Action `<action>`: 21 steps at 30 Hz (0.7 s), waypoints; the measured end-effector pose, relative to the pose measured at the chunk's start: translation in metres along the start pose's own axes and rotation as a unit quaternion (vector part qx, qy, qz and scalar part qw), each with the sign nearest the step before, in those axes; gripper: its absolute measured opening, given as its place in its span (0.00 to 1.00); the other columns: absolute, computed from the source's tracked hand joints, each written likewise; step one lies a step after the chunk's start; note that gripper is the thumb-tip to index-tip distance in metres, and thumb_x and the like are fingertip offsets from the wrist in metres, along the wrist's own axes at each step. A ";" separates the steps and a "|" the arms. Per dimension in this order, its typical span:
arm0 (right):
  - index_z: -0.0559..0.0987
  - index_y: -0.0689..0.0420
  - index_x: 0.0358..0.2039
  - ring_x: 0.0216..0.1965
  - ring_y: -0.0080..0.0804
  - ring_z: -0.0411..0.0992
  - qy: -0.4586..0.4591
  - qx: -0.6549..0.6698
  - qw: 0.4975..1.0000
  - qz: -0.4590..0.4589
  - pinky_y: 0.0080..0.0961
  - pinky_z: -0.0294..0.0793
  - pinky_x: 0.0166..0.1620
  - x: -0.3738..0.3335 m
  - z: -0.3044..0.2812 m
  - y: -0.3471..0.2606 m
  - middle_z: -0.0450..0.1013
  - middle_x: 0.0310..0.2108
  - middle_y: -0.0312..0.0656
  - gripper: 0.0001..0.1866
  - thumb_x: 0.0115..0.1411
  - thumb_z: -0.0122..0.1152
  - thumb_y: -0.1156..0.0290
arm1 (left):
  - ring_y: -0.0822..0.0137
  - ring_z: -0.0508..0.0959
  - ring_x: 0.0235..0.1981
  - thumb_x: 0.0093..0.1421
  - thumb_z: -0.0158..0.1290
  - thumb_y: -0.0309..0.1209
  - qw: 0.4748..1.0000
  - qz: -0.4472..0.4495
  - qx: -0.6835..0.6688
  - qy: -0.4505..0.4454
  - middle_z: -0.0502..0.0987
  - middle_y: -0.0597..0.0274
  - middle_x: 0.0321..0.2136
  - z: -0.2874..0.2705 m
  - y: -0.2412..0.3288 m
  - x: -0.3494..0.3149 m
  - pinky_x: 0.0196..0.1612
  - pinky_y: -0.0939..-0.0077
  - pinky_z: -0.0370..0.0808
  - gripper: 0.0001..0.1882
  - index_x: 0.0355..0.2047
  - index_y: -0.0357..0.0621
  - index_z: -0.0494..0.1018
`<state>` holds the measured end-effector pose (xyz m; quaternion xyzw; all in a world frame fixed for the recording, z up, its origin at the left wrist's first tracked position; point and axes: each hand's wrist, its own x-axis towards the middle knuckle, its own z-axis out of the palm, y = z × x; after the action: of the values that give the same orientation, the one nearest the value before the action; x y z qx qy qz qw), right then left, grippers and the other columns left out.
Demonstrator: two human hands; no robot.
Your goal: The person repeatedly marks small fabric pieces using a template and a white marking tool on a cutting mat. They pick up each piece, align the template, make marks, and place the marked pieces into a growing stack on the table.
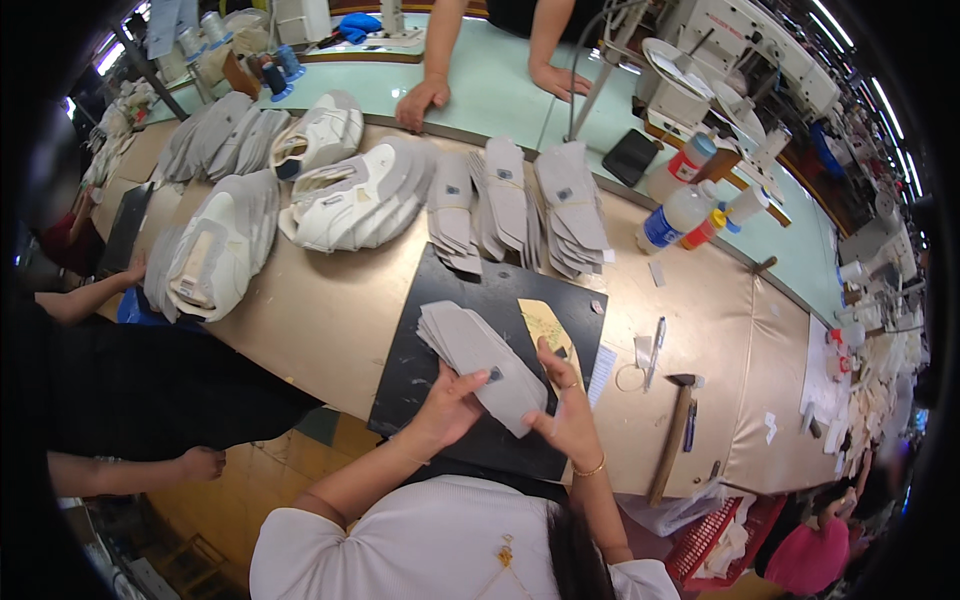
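A stack of grey insoles with a small dark square mark on top is tilted over the black mat. My left hand grips its near left side, thumb on top and fingers partly hidden underneath. At the stack's right end is my right hand, its fingers apart and its thumb at the edge. Beyond that hand, a yellow sole-shaped template lies on the mat. Bundles of similar grey insoles lie just past the mat, some banded together.
White shoe uppers in nested rows fill the left. A hammer, a pen and bottles are on the right. Across the table another person's hands rest. A red basket stands below the right edge.
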<state>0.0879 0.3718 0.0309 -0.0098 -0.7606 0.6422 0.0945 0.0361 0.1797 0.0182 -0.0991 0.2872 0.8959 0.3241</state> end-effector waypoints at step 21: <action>0.76 0.50 0.56 0.54 0.41 0.70 -0.167 -0.365 0.895 -0.195 0.40 0.61 0.58 0.016 0.020 -0.009 0.74 0.54 0.40 0.41 0.37 0.81 0.69 | 0.42 0.51 0.73 0.41 0.69 0.64 0.429 0.170 0.876 -0.139 0.55 0.48 0.70 -0.036 0.099 -0.025 0.72 0.35 0.42 0.65 0.74 0.53 0.50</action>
<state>0.0700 0.3531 0.0382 0.2122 -0.9328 0.2803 0.0788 -0.0082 0.0837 0.0423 0.4147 0.8802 0.2012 0.1133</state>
